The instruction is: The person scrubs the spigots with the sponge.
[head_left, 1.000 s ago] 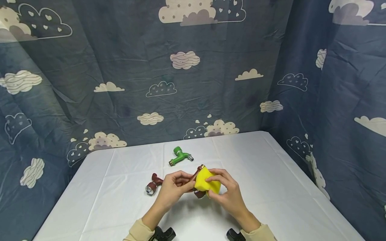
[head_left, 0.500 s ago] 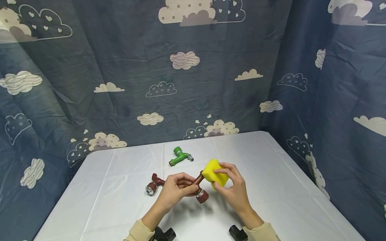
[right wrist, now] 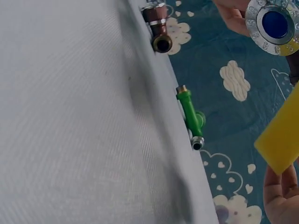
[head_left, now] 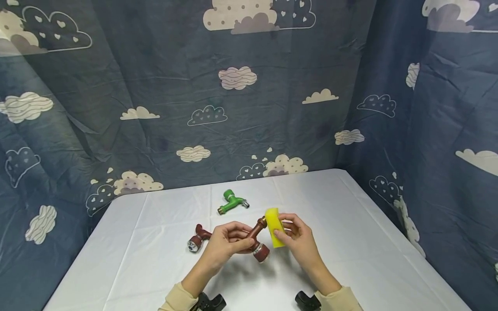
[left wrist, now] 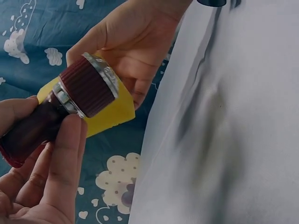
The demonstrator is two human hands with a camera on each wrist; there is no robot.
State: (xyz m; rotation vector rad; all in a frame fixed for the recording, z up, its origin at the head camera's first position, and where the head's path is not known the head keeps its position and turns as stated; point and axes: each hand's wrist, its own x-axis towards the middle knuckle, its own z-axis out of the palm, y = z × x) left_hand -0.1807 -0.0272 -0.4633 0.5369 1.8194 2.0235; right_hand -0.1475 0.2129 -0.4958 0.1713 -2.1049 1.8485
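Note:
In the head view my left hand (head_left: 225,242) holds a dark red faucet (head_left: 255,233) above the table, its round ribbed knob toward me and its threaded end pointing up to the right. The left wrist view shows thumb and fingers around the faucet's body, near the ribbed knob (left wrist: 88,86). My right hand (head_left: 301,239) pinches a yellow sponge (head_left: 274,227) between thumb and fingers, its edge right at the faucet's threaded end. In the right wrist view the sponge (right wrist: 282,135) appears beside the knob's silver-rimmed face (right wrist: 274,25).
Left of my left hand lies a second dark red faucet (head_left: 197,238) with a chrome end. A green faucet (head_left: 233,201) lies farther back on the white-covered table (head_left: 350,224). Dark cloud-patterned cloth (head_left: 163,86) hangs behind and at the sides.
The sponge moved off the faucet's body to its threaded end and turned, now narrow side toward me. The faucet's knob, earlier partly covered by the sponge, came into view.

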